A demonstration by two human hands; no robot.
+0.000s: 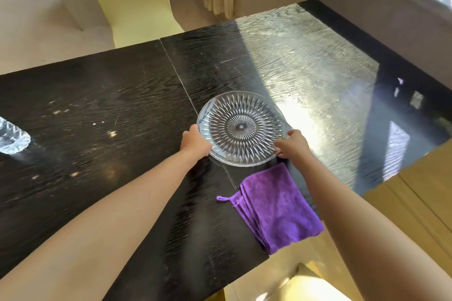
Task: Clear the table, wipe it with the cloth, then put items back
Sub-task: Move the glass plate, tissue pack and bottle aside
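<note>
A round clear glass plate [241, 128] with a cut starburst pattern lies on the black wood-grain table [97, 110], near its middle. My left hand [195, 142] grips the plate's near-left rim. My right hand [293, 143] grips its near-right rim. A folded purple cloth [276, 208] with a hanging loop lies on the table just in front of the plate, under my right forearm and partly over the table's near edge. Pale crumbs and specks dot the tabletop to the left.
A clear ribbed glass dish [12, 138] shows at the far left edge, cut off by the frame. A pale yellow chair [137, 0] stands behind the table. Sunlight glares on the right half. Wooden flooring [420, 193] lies to the right.
</note>
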